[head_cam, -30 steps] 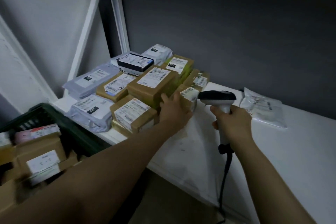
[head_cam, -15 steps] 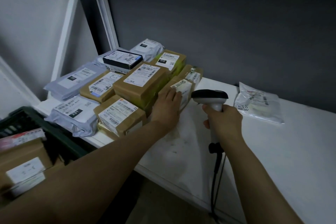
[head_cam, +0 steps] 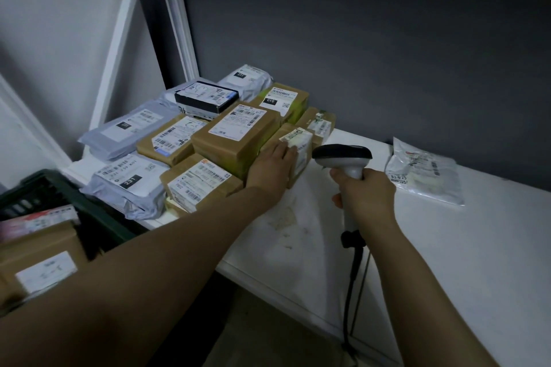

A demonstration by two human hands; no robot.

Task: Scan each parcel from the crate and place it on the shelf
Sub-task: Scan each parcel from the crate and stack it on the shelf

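— What differs from half a second ago?

— Very little. The left hand stays flat on the small brown parcel, fingers straight and laid over its top, their tips at the edge of its white label. A second back that hand sat lower, against the parcel's near side. The right hand keeps its fingers wrapped tight round the handle of the scanner, whose head is just beside the parcel's right end.

— And where is the parcel?

— On the white shelf, at the right edge of the cluster of parcels, against the large brown box. The dark green crate is at lower left with more boxes in it.

— Any writing you can read?

— "231", white on black, on the front grey mailer, and again on the far mailer. "010" on the rear brown box. "B3-5-25" on the clear bag, which lies apart to the right. The small parcel's own label is too blurred to read.
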